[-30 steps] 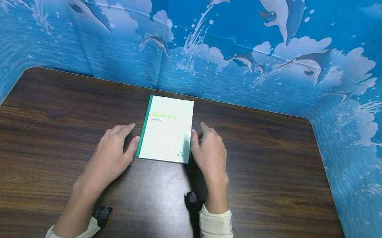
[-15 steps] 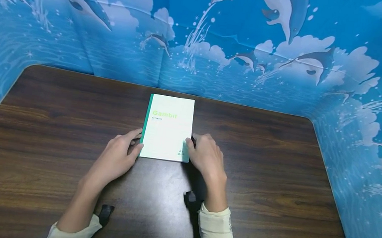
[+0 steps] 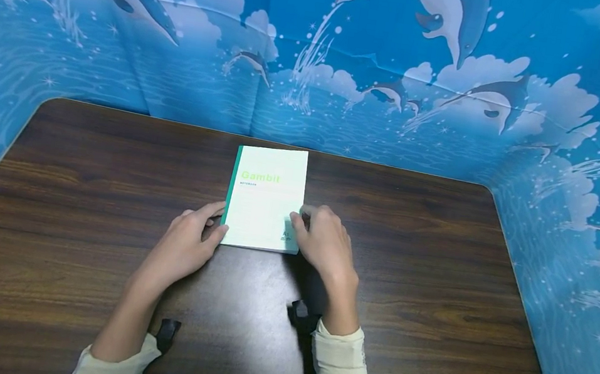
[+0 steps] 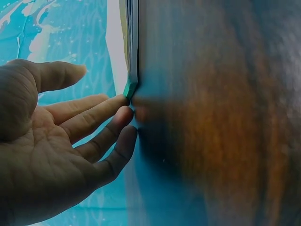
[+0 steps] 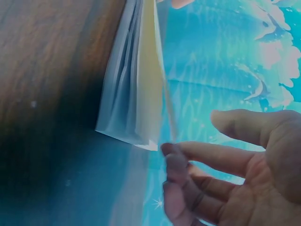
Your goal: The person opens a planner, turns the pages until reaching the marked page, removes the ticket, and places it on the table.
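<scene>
A pale green notebook (image 3: 260, 204) marked "Gambit" lies on the table with its dark green spine to the left. Fingertips of my left hand (image 3: 181, 241) touch that spine, the thumb by its lower end; the left wrist view shows the fingers nearly straight against the spine (image 4: 131, 88). My right hand (image 3: 327, 241) is at the opposite edge, its thumb overlapping the cover in the head view. In the right wrist view the front cover (image 5: 168, 106) stands a little off the pages (image 5: 124, 101), its edge at the right index fingertip, while the thumb is apart from it.
The notebook is near the back edge of the dark wood-grain table (image 3: 435, 281). Behind and beside the table hangs a blue cloth (image 3: 188, 84) printed with dolphins. A black strap (image 3: 166, 335) is on the left wrist, another (image 3: 303, 315) on the right.
Both hands have come in to the notebook's sides. The right fingers have drawn back to its right edge, and the cover has risen slightly there.
</scene>
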Motion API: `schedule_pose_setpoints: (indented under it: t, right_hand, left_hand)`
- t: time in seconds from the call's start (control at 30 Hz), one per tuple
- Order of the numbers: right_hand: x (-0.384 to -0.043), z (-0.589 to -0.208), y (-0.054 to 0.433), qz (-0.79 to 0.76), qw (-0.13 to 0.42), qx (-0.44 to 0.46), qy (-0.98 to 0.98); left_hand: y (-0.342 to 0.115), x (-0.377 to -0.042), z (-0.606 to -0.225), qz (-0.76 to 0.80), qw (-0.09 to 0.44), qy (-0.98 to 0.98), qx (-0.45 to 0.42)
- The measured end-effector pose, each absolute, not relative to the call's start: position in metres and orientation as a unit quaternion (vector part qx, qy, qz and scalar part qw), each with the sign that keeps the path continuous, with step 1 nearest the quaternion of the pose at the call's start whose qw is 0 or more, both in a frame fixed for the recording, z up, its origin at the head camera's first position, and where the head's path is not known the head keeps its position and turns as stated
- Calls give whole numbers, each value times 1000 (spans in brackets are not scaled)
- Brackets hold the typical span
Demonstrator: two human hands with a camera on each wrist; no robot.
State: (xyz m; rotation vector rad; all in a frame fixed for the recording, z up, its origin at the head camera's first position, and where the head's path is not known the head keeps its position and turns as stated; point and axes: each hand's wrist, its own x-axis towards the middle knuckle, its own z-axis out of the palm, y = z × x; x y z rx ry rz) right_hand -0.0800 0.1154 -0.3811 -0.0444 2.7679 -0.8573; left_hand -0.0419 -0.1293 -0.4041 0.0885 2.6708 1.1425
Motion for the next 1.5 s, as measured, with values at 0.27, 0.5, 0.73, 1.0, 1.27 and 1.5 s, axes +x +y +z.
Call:
schedule_pose_setpoints:
  t: [0.27,0.5,0.73,1.0,1.27,1.5]
  right_hand:
    - [-79,-373,113,-374,43,-18,926]
    - [-76,-369,105,-441,-2,-61,895]
    - [-72,-365,95,-486,17,-120,865]
    - [-67,-366,83,-478,43,-154,864]
    - [-63,-369,71,-445,79,-205,868]
    - [-61,-372,57,-378,131,-242,884]
  left_hand:
    - [-131,-41,-404,398,129,907,33]
    - [-131,-40,-405,417,125,899,53]
    - [-131,-39,-404,414,129,899,55]
    - [-131,-40,-403,415,128,899,52]
    - [-133,-42,-403,428,119,894,58]
    - [-149,-49,-433,406,73,908,75]
